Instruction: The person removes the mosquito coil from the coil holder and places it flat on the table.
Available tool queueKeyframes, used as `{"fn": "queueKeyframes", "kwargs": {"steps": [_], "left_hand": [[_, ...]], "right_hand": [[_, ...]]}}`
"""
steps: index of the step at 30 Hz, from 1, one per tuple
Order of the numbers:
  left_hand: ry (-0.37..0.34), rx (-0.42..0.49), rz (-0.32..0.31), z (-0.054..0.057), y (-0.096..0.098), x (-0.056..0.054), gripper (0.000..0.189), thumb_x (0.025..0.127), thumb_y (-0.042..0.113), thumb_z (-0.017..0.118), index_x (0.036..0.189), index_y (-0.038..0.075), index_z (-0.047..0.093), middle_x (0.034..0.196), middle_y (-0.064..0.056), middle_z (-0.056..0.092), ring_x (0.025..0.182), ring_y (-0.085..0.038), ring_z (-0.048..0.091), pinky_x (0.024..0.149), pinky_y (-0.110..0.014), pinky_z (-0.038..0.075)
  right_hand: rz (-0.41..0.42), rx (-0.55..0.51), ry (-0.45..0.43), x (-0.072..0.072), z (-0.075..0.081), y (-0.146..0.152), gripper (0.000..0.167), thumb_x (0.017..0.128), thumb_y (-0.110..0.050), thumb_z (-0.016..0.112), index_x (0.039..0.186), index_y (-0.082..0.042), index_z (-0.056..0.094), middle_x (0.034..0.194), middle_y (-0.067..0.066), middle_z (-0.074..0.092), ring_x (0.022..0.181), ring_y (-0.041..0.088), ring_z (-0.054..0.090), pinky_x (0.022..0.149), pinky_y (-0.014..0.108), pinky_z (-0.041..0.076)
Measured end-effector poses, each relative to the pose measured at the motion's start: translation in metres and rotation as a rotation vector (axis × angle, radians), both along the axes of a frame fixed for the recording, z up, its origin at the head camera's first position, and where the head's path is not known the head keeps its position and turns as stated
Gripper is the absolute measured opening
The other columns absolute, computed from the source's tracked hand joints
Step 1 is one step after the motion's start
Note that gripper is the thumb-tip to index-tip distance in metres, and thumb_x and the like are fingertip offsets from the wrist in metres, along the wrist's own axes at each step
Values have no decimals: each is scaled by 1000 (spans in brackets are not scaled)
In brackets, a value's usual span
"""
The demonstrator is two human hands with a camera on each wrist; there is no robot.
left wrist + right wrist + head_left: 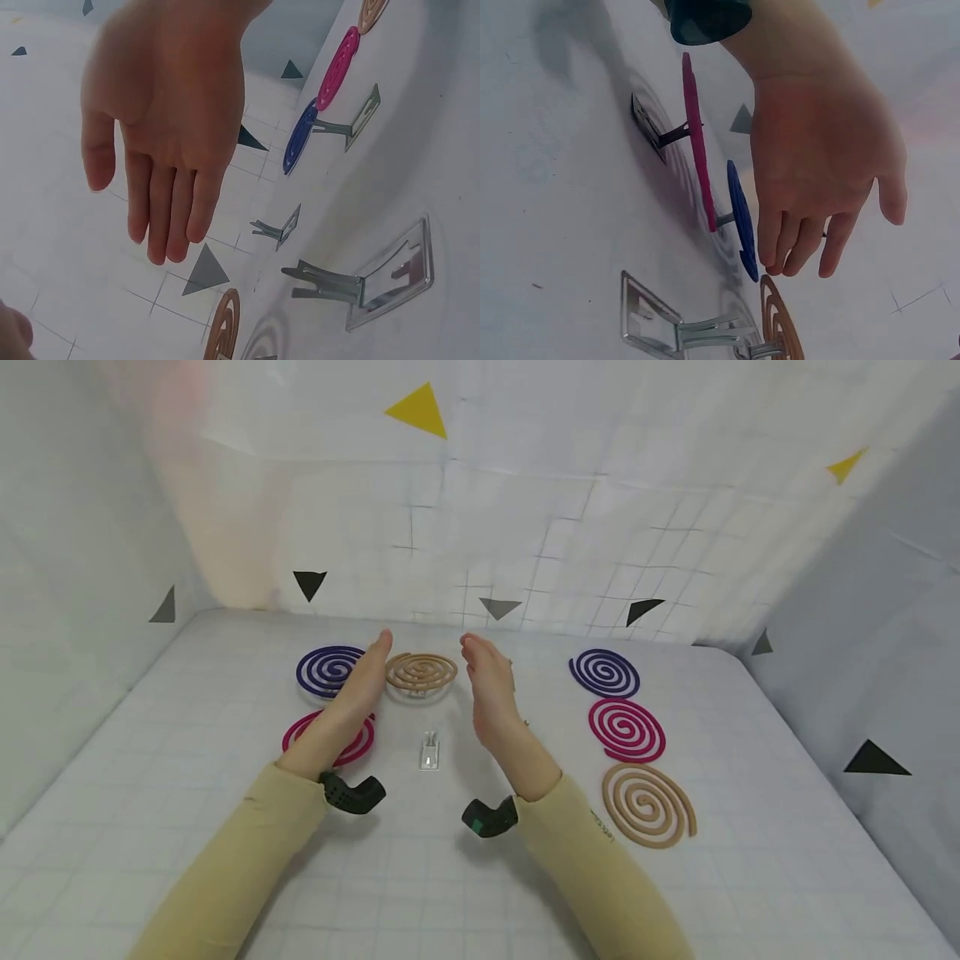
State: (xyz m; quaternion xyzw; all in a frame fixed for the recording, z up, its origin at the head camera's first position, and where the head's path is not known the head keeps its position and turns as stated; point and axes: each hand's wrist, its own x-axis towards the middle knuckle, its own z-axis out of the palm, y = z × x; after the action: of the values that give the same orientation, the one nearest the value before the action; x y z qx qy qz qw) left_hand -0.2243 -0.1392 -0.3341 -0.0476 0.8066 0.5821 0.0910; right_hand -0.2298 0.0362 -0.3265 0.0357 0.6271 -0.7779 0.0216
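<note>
While the left hand (pixel 356 693) and right hand (pixel 491 693) are held released, nothing grasped, the far tan coil (pixel 422 672) is propped above the bench (pixel 442 877), seen at 4 o'clock from the left fingertips, 8 from the right; left looks nearer.

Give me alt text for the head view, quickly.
A left hand and right hand hover over a white table, palms facing, empty. Between them sit a tan coil and, nearer, a small shiny stand; a purple coil and pink coil are partly hidden at left. At right, three more coils run far to near: purple, pink, tan.
</note>
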Motion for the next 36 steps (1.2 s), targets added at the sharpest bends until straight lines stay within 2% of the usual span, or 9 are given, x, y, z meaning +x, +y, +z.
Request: {"fn": "queueKeyframes", "kwargs": {"steps": [4, 11, 15, 24, 36], "left_hand": [[12, -16, -8, -4, -1, -1, 82, 101, 66, 11, 161, 11, 0, 169, -6, -2, 155, -23, -5, 126, -42, -3], [13, -8, -5, -7, 0, -2, 78, 102, 65, 11, 162, 14, 12, 169, -5, 3, 156, -22, -2, 127, -42, -2], [10, -22, -1, -8, 0, -2, 79, 102, 65, 11, 162, 14, 13, 169, -6, 4, 156, -24, -1, 127, -43, -1], [22, -21, 12, -10, 1, -4, 78, 103, 62, 11, 161, 10, 17, 169, -7, 9, 156, -23, 2, 127, -42, 0], [-13, 9, 12, -12, -2, -5, 81, 101, 65, 11, 161, 11, 16, 169, -9, 6, 156, -25, 0, 127, -45, -1]], "right_hand": [[-9, 9, -7, -1, -9, 3, 46, 105, -23, 46, 144, 0, 47, 151, 11, 47, 143, 22, 40, 122, 31, 28], [6, 6, -45, -7, -25, 8, 49, 105, -23, 45, 147, 2, 42, 155, 14, 41, 146, 26, 36, 123, 34, 25], [30, 18, -54, -8, -31, 5, 51, 105, -23, 45, 149, 2, 39, 156, 13, 39, 146, 26, 35, 123, 34, 25], [45, 76, -69, -8, -34, 4, 49, 103, -18, 48, 147, 3, 43, 156, 13, 39, 145, 25, 37, 122, 35, 29], [70, 100, -86, -12, -41, 3, 49, 102, -18, 49, 146, 3, 43, 154, 14, 42, 144, 26, 39, 121, 34, 30]]}}
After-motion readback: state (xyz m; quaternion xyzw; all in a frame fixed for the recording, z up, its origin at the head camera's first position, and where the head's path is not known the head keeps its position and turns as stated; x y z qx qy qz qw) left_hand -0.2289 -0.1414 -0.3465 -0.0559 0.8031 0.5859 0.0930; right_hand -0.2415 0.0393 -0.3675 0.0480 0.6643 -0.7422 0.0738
